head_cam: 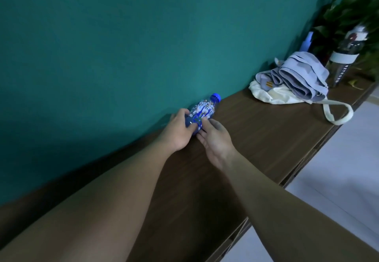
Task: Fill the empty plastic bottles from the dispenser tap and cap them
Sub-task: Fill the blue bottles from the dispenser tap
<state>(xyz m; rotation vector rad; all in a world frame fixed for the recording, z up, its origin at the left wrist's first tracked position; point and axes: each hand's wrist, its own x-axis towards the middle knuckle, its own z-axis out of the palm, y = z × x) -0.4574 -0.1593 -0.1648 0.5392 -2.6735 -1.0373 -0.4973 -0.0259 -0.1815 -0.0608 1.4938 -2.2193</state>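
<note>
I have only the head view, worn high and looking forward and down along a wooden shelf top (256, 130), tilted so its wall edge climbs toward the upper right. Both forearms reach in from the bottom edge. The far right end sits furthest off and is dim, perhaps blurred by the wide lens.

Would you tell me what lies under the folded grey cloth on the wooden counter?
The grey cloth rests on a cream tote bag, whose strap loops onto the counter. Whatever is inside the bag is hidden.
</note>
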